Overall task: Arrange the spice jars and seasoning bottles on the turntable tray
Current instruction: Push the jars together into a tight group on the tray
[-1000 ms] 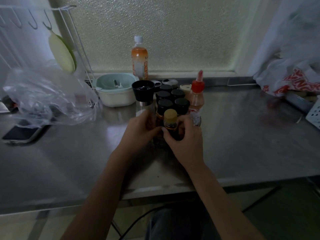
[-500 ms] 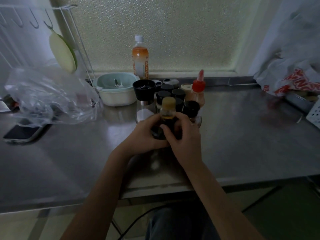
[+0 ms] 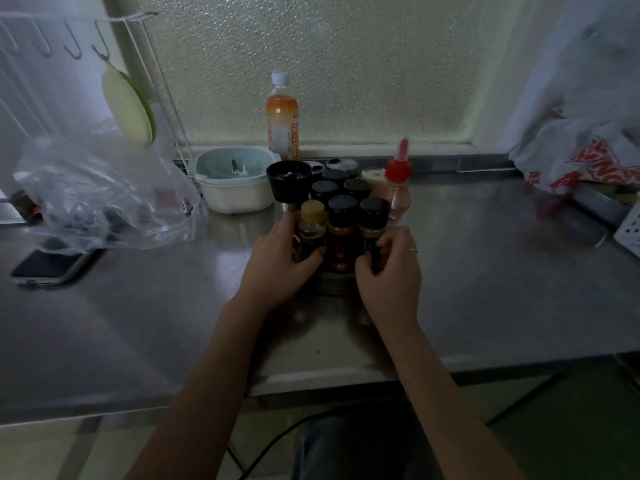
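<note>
A cluster of spice jars stands on the turntable tray (image 3: 337,289), whose dark rim shows between my hands. In the front row are a yellow-capped bottle (image 3: 312,226), a black-capped jar of red spice (image 3: 342,233) and a black-capped jar (image 3: 373,220). My left hand (image 3: 278,263) wraps the yellow-capped bottle from the left. On the right, my right hand (image 3: 389,271) grips the base of the right black-capped jar. Behind them stand more black-capped jars (image 3: 323,188), a black pepper grinder (image 3: 289,181) and a red-nozzled bottle (image 3: 398,188).
A pale bowl (image 3: 235,181) and an orange drink bottle (image 3: 282,123) stand behind the tray. A clear plastic bag (image 3: 104,195) and a phone (image 3: 48,263) lie to the left. A red and white bag (image 3: 588,161) and a white basket (image 3: 630,233) sit at right.
The yellow-capped bottle has been set down at the front left of the cluster. My hands have parted to either side of the front row of jars.
</note>
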Available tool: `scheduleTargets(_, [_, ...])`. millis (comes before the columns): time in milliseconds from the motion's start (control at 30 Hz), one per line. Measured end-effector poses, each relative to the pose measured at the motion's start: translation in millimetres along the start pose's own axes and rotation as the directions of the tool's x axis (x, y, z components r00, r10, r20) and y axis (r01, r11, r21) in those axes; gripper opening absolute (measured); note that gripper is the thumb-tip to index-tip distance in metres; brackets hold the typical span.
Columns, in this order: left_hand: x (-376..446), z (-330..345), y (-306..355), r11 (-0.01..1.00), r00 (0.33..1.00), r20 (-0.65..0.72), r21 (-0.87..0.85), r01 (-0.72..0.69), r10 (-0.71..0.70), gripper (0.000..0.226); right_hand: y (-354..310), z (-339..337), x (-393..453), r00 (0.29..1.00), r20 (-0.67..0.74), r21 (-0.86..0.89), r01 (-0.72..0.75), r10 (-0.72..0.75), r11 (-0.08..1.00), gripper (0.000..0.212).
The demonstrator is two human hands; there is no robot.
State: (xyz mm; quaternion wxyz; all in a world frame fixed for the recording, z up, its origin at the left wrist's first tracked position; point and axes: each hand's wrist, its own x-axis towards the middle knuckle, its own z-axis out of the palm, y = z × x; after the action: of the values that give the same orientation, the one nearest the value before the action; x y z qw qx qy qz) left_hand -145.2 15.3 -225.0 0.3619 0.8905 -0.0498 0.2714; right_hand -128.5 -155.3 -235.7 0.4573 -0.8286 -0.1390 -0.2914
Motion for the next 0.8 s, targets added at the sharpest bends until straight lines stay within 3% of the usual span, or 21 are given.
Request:
scheduleTargets(100, [-0.6,-2.1,4.6,0.994,1.0,-0.012,-0.109,0.016,-0.017,0.059,0.5,5.0,-1.0,0.995,0.083,-0.055,0.056,-0.051,0.997,0.023])
scheduleTargets(200, [-0.5,0.4,5.4,0.99,0.999,-0.013,-0.139,0.031,-0.033,0.056,2.6,7.5,-0.6,0.997,0.056,-0.104,0.052,-0.046,0.993,0.02])
scheduleTargets(333, [-2.1,0.0,6.3,0.992,0.994,-0.112,0.122,0.011,0.003,0.059,4.6,6.8,-0.4,0.998,0.058,-0.079,0.024,-0.019,0.997,0.017])
scheduleTargets(467, [-6.0,-4.9,12.1,0.994,0.991,-0.085,-0.049,0.1,-0.103,0.045,0.5,4.7,0.4,1.0,-0.009,-0.103,-0.005,0.004,0.995,0.011])
scheduleTargets(600, [-2.0,-4.6,11.4,0.997,0.994,-0.091,0.049,0.06,-0.056,0.034,3.0,6.8,-0.3,0.999,0.053,-0.03,0.009,-0.007,1.0,0.012])
scheduleTargets(800, [-2.7,-5.7,9.9,0.999,0.995,-0.098,0.043,0.033,-0.029,0.022,4.1,7.5,-0.5,0.999,0.032,-0.015,0.028,-0.028,0.999,0.01])
